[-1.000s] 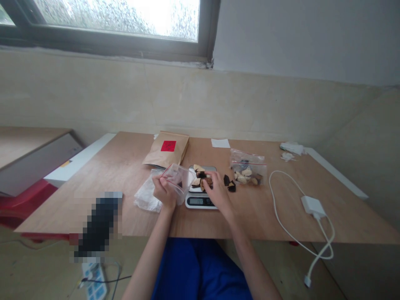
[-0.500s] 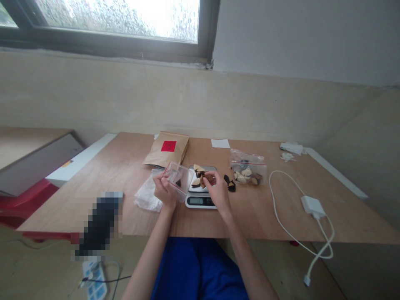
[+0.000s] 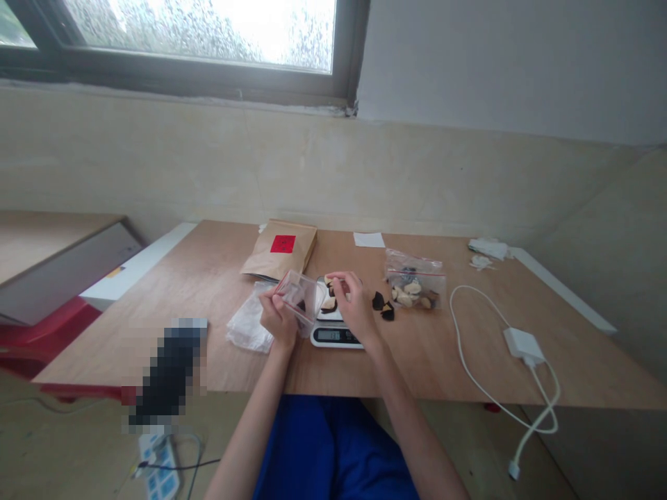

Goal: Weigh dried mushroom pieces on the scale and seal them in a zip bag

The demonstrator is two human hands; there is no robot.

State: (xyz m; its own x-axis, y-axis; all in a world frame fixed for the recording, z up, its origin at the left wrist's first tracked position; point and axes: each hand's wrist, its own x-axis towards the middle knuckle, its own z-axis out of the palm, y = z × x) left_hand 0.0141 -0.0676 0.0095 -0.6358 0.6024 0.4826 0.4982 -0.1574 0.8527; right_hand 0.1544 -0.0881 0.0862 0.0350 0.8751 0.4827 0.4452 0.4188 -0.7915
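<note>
The pale dried slices with dark edges (image 3: pixel 329 304) lie on the plate of the white scale (image 3: pixel 338 345), which stands on the desk (image 3: pixel 417 368). Over this scale is the right hand (image 3: pixel 352 297); its fingers are bent and close together at the slices, but whether one slice is between them, I cannot tell. At the left side of the scale, the left hand (image 3: pixel 280 321) pinches a clear zip bag (image 3: pixel 308 295) near its red edge, with a dark piece visible inside.

I judge the slices to be very light, dry and rather stiff, so strong pressure could break them. It seems best to take each by its two opposite edges, with thumb and forefinger, and not to squeeze the flat middle. The clear zip bag should be soft and a little slippery; a hold near the mouth would keep it in better shape. To the right of the scale lie two dark pieces (image 3: pixel 383 305), probably brittle also, and beyond them a filled bag (image 3: pixel 415 290), surely heavier.
</note>
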